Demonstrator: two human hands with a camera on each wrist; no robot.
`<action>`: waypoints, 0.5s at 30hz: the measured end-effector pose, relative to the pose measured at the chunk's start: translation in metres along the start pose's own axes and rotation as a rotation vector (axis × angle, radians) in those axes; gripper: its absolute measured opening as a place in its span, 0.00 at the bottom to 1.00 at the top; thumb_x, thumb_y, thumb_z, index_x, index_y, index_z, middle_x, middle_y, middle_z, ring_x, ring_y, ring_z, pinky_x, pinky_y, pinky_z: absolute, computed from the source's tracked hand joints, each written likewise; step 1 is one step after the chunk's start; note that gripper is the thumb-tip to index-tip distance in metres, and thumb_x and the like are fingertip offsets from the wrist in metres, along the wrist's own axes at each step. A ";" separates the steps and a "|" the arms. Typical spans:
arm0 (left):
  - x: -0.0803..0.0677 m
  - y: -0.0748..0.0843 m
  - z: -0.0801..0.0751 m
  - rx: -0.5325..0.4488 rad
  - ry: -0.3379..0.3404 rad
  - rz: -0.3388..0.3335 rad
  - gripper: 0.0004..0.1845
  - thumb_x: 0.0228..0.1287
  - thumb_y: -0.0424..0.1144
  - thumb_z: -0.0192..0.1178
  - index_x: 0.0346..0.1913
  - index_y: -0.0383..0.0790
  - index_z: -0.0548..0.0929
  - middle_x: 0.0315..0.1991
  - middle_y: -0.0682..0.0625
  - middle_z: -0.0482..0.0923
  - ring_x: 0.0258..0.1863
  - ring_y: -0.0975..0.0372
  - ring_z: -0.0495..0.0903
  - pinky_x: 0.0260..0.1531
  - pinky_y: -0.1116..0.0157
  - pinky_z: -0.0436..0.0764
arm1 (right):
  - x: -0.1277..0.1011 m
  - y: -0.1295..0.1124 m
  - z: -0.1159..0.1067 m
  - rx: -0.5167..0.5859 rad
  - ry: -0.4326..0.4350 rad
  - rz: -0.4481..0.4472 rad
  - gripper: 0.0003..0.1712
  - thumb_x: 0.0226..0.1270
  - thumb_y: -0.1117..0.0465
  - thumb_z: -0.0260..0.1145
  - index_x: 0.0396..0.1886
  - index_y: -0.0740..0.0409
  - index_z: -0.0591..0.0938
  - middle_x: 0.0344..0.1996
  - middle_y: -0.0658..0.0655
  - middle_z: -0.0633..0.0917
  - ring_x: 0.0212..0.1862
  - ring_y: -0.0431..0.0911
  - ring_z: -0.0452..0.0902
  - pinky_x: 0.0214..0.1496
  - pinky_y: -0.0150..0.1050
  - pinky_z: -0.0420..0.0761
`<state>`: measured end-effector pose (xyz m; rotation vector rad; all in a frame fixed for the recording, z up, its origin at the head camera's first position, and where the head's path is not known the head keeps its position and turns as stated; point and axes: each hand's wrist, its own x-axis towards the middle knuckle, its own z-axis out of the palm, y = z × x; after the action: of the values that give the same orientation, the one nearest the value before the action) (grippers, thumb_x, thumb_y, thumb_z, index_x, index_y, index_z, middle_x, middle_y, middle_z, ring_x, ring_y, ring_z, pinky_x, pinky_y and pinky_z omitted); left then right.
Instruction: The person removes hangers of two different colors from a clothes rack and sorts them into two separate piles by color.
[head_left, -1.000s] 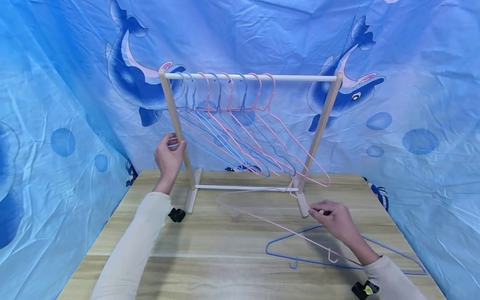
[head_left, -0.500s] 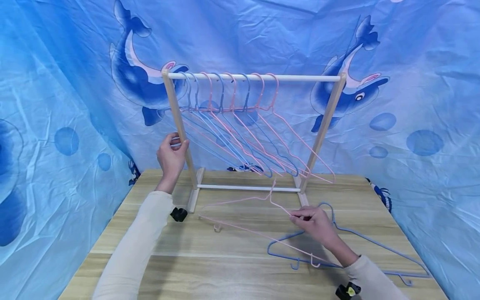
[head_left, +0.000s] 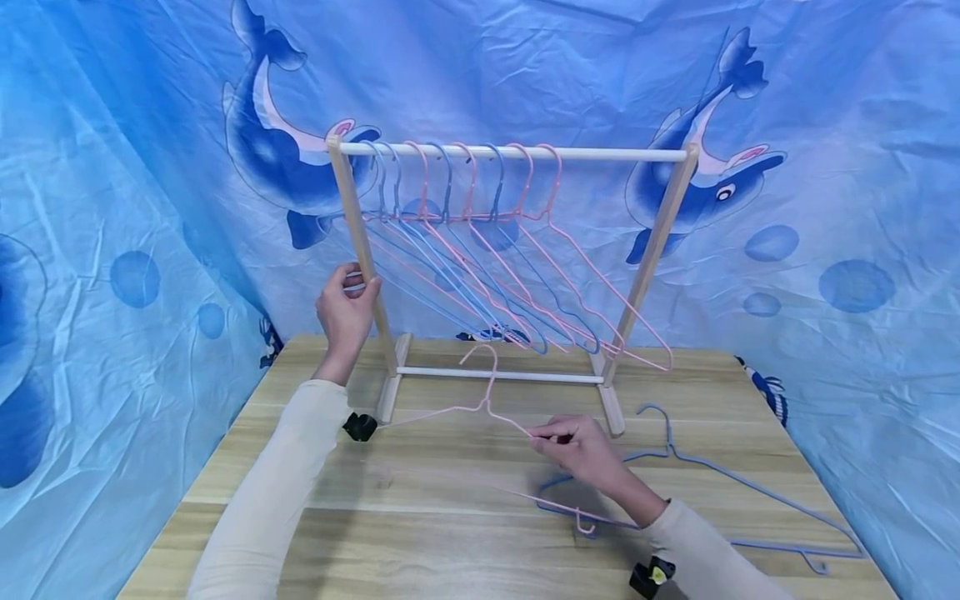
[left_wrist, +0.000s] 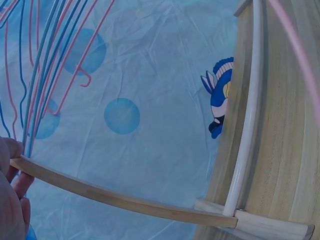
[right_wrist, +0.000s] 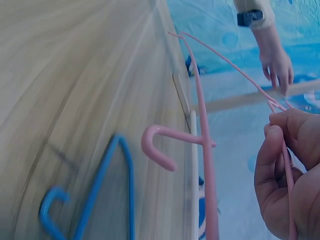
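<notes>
The counter (head_left: 465, 492) carries a small wooden rack (head_left: 660, 242) set toward the far edge, w/ room on the near side for loose hangers. Its top rail holds a row of pink & blue hangers (head_left: 480, 250) bunched at the left end, right half of the rail bare. Left hand (head_left: 345, 312) is wrapped around the rack's left post, prob. to steady the light frame. Blue hanger (head_left: 720, 475) lies flat on the counter near right, untouched. Right hand (head_left: 577, 446) pinches the pink hanger (head_left: 487, 392) by its shoulder wire betw. thumb & fingers, holding it above the counter in front of the rack, hook up & just near the low crossbar; right wrist view shows fingers curled round the wire. Vs. 1 s ago: the pink hanger is tipped more upright, hook higher, and hand + hanger are further left, toward centre; left hand's grip on the post is unchanged, blue hanger more exposed.
</notes>
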<state>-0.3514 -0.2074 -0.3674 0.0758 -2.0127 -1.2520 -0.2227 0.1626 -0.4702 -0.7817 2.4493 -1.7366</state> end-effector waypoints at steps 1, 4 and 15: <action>0.000 0.000 0.000 -0.002 0.000 0.001 0.16 0.68 0.39 0.69 0.56 0.39 0.84 0.48 0.41 0.87 0.44 0.51 0.88 0.46 0.50 0.87 | 0.002 -0.001 0.004 0.005 -0.011 -0.002 0.08 0.70 0.63 0.70 0.44 0.61 0.91 0.28 0.58 0.86 0.16 0.35 0.68 0.14 0.28 0.68; 0.000 0.000 0.000 -0.009 0.000 0.009 0.17 0.68 0.39 0.69 0.56 0.39 0.84 0.48 0.41 0.87 0.45 0.51 0.88 0.47 0.50 0.87 | 0.007 -0.005 0.018 0.020 -0.037 0.012 0.08 0.70 0.62 0.71 0.43 0.59 0.92 0.28 0.57 0.86 0.16 0.35 0.69 0.15 0.27 0.68; 0.000 -0.001 -0.001 -0.025 -0.012 0.005 0.17 0.68 0.40 0.69 0.56 0.39 0.84 0.48 0.41 0.87 0.44 0.51 0.89 0.47 0.51 0.87 | 0.020 -0.008 0.061 0.020 -0.095 0.046 0.08 0.68 0.59 0.72 0.43 0.55 0.93 0.26 0.57 0.86 0.16 0.36 0.71 0.15 0.27 0.68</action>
<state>-0.3517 -0.2088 -0.3682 0.0507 -2.0058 -1.2772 -0.2178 0.0990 -0.4806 -0.7800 2.3662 -1.6650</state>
